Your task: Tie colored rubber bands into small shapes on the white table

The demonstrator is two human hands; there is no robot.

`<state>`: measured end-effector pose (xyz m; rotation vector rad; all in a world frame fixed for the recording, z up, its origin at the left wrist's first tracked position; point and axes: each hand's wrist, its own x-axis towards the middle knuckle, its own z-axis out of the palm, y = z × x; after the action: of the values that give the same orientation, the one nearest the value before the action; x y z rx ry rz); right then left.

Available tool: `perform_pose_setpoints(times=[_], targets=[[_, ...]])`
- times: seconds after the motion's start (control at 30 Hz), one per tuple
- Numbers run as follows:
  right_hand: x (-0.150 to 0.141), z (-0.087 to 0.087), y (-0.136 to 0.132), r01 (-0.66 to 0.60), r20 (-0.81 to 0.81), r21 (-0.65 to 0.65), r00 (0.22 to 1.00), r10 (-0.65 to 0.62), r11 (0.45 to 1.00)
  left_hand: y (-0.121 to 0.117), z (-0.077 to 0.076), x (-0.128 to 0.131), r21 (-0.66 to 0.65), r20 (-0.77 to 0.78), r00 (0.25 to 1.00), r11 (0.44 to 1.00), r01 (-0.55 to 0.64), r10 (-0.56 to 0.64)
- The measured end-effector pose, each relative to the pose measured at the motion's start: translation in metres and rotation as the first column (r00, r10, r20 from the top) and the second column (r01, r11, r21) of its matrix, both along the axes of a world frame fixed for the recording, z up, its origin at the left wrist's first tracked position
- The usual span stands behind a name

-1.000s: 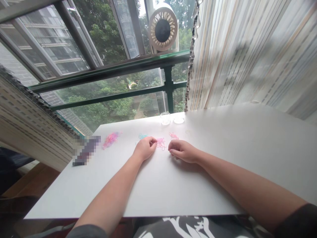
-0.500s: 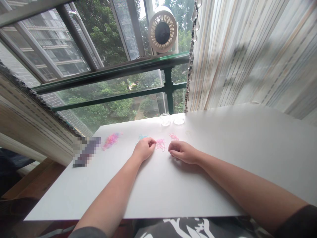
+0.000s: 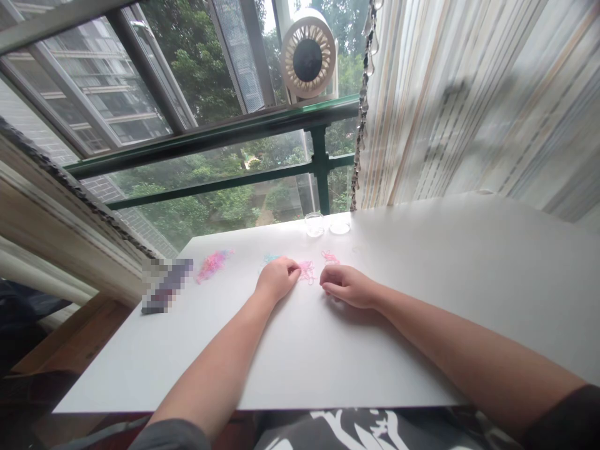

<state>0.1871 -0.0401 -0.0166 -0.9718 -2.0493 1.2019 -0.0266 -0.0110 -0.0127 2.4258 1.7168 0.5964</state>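
Note:
Both my hands rest on a white table [image 3: 422, 300]. My left hand [image 3: 276, 279] lies curled, its fingertips touching a small heap of pink rubber bands [image 3: 307, 270]. My right hand [image 3: 344, 286] lies loosely closed just to the right of that heap; whether it pinches a band I cannot tell. A few more pink bands [image 3: 330, 256] lie just beyond my right hand. Some teal bands [image 3: 270, 257] show behind my left hand. A bigger pile of mixed pink bands [image 3: 210, 264] lies further left.
A small clear jar [image 3: 314, 224] and its lid [image 3: 339, 227] stand at the table's far edge. A dark blurred object [image 3: 166, 285] lies at the left edge. Behind are a window railing [image 3: 210, 134], a white fan [image 3: 308, 55] and a striped curtain [image 3: 469, 100].
My left hand has crept slightly right onto the pink heap. The view has shifted a little; my right hand stays put.

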Motion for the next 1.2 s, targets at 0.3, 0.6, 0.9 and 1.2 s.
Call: perform_pose_setpoints(times=[0.3, 0.6, 0.9, 1.2], targets=[[0.000, 0.000, 0.000, -0.004, -0.012, -0.007, 1.000, 0.004, 1.000, -0.003, 0.006, -0.008, -0.010, 0.014, 1.000, 1.000, -0.004, 0.005], [0.001, -0.002, 0.002, -0.003, -0.008, 0.001, 1.000, 0.003, 1.000, -0.008, 0.011, -0.011, -0.099, 0.056, 0.998, 0.995, 0.010, -0.005], [0.000, -0.004, 0.002, -0.005, -0.032, 0.011, 0.999, 0.005, 1.000, -0.015, 0.011, -0.001, -0.103, 0.160, 0.969, 0.973, 0.204, -0.186], [0.001, -0.006, 0.003, 0.000, 0.012, 0.091, 1.000, -0.001, 0.996, -0.028, 0.012, 0.011, -0.141, 0.247, 0.921, 0.930, 0.341, -0.300]])
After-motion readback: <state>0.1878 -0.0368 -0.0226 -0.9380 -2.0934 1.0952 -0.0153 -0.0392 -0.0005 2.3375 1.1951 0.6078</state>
